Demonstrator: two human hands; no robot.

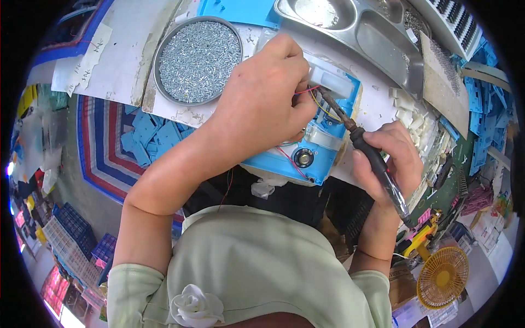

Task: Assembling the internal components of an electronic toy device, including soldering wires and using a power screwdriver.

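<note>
A blue plastic housing [324,157] lies on the table in front of me, with wires, white parts and a small round speaker [303,158] in it. My left hand [268,87] is over its left side, fingers pinched on a thin red wire [308,90]. In my right hand [391,158] is a soldering iron [374,158] with a black handle. Its tip points up and left, close to my left fingertips and a yellow wire [326,111]. Whether the tip touches a joint, I cannot tell. My left hand covers part of the housing.
A round metal bowl [157,68] full of small screws stands left of my left hand. Beyond the housing is a compartmented steel tray [377,46]. White pieces [413,117] lie to the right. A yellow fan [443,277] is at lower right. Blue panels [156,136] are piled below left.
</note>
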